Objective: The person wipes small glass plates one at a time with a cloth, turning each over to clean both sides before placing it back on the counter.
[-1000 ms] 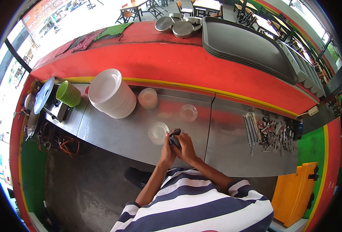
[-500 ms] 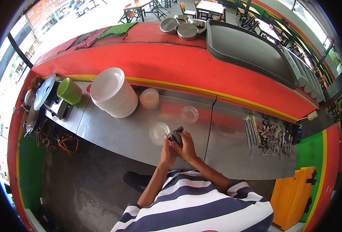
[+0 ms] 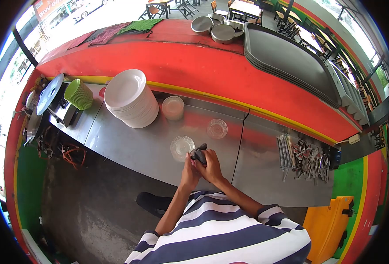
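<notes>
Fingers (image 3: 206, 155) of our right hand (image 3: 211, 166) curl tightly over a dark grey crumpled cloth (image 3: 199, 152). The left hand (image 3: 188, 170) presses in from the other side, its fingers closed against the same bundle. The two hands touch, and the cloth is pinched between them with a tuft poking out above the fingertips. We hold it just above the near edge of the brushed steel counter (image 3: 133, 145).

Just left of our left fingertips, almost touching them, a clear round patterned glass dish (image 3: 181, 146) sits flat on the steel. A second clear glass dish (image 3: 217, 128) lies a little beyond the right fingertips, apart from the first. Farther out from the fingers and to their left stands a small stack of translucent round saucers (image 3: 173, 107). Beside it, farther left again, is a tall leaning stack of white round plates (image 3: 130, 94), then a stack of lime green bowls (image 3: 79, 93).

Well off to the right of our right fingers, a loose heap of metal cutlery and straws (image 3: 306, 155) lies on the counter. Beyond everything runs the red ledge (image 3: 194, 66), carrying dark grey rectangular trays (image 3: 287, 53) and round steel lids (image 3: 213, 27).
</notes>
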Demonstrator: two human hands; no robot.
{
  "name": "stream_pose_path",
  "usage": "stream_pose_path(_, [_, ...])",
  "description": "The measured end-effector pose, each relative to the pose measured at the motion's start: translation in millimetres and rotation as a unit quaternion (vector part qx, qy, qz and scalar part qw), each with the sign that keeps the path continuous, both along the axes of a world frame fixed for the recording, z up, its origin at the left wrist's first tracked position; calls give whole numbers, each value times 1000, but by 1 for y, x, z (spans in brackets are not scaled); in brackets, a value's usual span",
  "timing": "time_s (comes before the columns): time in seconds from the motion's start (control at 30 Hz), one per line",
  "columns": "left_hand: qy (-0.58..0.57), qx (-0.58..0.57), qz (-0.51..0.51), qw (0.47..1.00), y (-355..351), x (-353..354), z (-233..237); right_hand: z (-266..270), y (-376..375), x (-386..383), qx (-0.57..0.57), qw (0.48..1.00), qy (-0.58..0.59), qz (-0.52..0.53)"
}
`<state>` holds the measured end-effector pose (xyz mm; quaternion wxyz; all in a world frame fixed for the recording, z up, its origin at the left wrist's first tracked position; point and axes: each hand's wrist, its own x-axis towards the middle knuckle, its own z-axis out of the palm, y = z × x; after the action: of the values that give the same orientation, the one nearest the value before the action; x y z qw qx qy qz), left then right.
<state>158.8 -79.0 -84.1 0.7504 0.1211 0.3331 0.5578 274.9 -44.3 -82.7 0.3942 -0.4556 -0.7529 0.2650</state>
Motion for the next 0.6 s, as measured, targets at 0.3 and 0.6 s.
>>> stream_pose_path(0.3, [14,1,-24,1000,3,-4,-7,-4,0,0,-3,1000,3,-9])
stream_pose_path(0.6, [20,0,-31,999,7,-3,-9,-2,0,0,7,1000,-5,-13])
